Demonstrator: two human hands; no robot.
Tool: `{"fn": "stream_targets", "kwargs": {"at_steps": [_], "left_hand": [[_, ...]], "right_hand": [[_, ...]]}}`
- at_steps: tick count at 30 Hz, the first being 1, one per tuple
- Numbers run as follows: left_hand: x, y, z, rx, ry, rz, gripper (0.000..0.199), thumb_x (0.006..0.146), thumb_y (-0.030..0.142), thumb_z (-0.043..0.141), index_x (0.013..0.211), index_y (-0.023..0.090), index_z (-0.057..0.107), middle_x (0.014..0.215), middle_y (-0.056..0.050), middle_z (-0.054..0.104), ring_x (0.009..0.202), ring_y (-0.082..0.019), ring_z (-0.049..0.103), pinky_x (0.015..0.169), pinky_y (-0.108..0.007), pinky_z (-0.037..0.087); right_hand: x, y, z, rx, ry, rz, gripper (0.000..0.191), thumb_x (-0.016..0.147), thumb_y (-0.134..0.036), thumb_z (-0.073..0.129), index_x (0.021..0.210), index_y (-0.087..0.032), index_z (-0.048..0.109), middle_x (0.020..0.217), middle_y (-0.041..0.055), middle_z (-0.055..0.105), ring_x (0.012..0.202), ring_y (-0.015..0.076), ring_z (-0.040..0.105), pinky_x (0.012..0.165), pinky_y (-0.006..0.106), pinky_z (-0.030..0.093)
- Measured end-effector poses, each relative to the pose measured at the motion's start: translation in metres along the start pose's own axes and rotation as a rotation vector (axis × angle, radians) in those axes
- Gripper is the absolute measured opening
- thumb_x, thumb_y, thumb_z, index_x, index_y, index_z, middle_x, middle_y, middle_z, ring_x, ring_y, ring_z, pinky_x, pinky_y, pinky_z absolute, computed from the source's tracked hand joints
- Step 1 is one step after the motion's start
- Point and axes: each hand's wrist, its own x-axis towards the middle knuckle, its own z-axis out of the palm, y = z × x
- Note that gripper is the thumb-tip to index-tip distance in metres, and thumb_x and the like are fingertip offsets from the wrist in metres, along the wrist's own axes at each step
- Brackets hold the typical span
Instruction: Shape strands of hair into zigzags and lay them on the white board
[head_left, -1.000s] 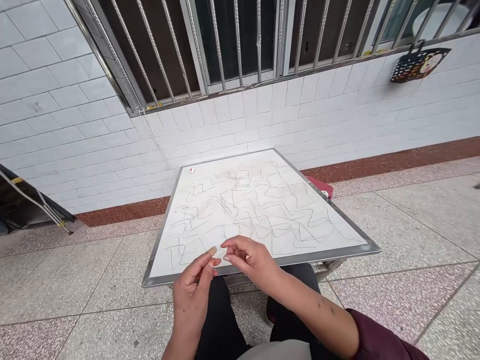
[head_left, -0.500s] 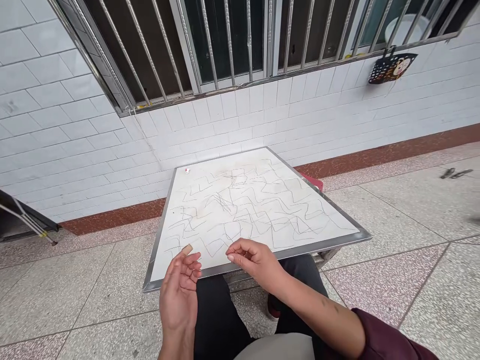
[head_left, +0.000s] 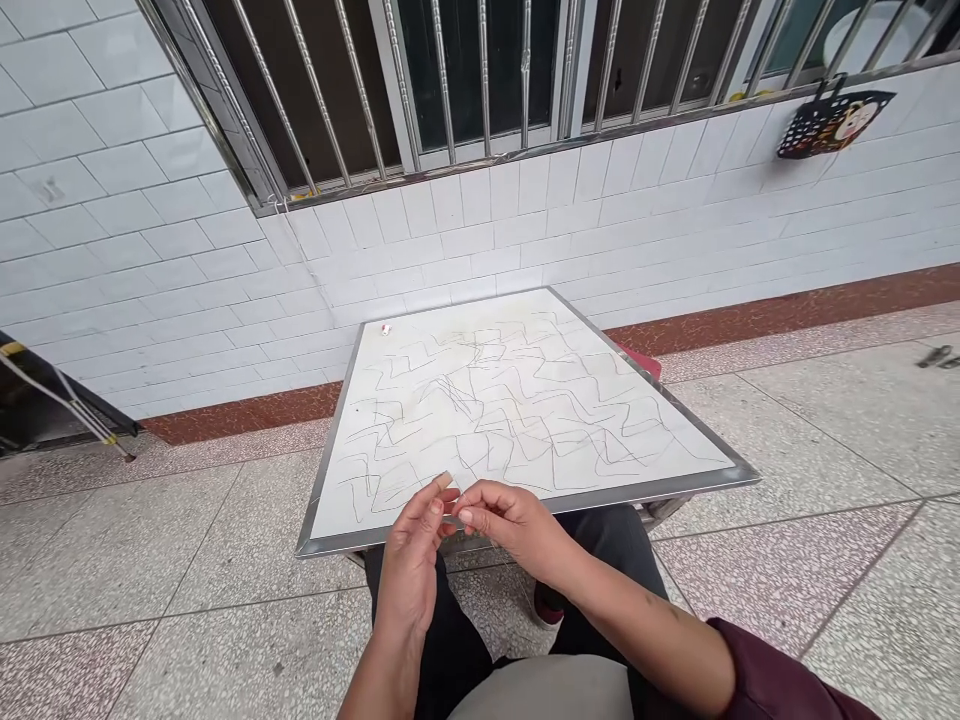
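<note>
Over the near edge of a white-topped table (head_left: 420, 410), both my hands meet at the fingertips. My right hand (head_left: 517, 520) is closed in a pinch; whatever is in it is too fine to name, though faint thin strands seem to hang below its fingers. Beside it on the left, my left hand (head_left: 416, 550) has thumb and fingers brought together, with a tan wrap on one fingertip. What lies between those fingers is hidden. Thin, dark, bent lines run across the tabletop; I cannot tell whether they are loose strands or marks.
A small red-and-white item (head_left: 386, 329) lies at the table's far left corner. Behind stands a white tiled wall (head_left: 465, 240) with a barred window. A dark patterned bag (head_left: 836, 125) hangs at the right. Part of something red (head_left: 643, 362) shows beyond the table's right edge.
My left hand has moved right and its spread fingers have closed in beside my right hand's fingertips. The right hand keeps its pinch. The view has shifted slightly.
</note>
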Motion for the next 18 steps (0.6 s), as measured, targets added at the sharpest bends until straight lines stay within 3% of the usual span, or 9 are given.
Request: {"fn": "stream_targets", "kwargs": {"at_steps": [6, 12, 18], "left_hand": [[0.003, -0.001, 0.014, 0.044, 0.006, 0.038, 0.021, 0.069, 0.034, 0.083, 0.084, 0.019, 0.078, 0.088, -0.006, 0.075, 0.086, -0.019, 0.065, 0.080, -0.030, 0.049], [0.005, 0.008, 0.010, -0.064, 0.212, 0.105, 0.033, 0.062, 0.033, 0.088, 0.088, 0.017, 0.077, 0.078, -0.003, 0.072, 0.071, -0.012, 0.062, 0.067, -0.023, 0.049], [0.001, 0.007, 0.006, -0.029, 0.166, 0.101, 0.033, 0.063, 0.034, 0.086, 0.089, 0.017, 0.077, 0.076, -0.003, 0.070, 0.065, -0.011, 0.060, 0.065, -0.024, 0.050]], "right_hand": [[-0.003, 0.008, 0.002, -0.008, -0.079, 0.012, 0.017, 0.083, -0.036, 0.065, 0.077, -0.020, 0.065, 0.068, -0.0038, 0.058, 0.062, 0.0107, 0.049, 0.062, 0.024, 0.039], [-0.008, 0.015, 0.000, -0.075, -0.038, 0.053, 0.020, 0.085, -0.038, 0.063, 0.088, -0.019, 0.067, 0.075, -0.0013, 0.062, 0.065, 0.0113, 0.050, 0.063, 0.024, 0.038], [-0.010, 0.015, 0.005, -0.103, -0.060, 0.055, 0.021, 0.089, -0.039, 0.059, 0.087, -0.019, 0.066, 0.072, -0.0016, 0.060, 0.063, 0.0111, 0.047, 0.061, 0.024, 0.036]]}}
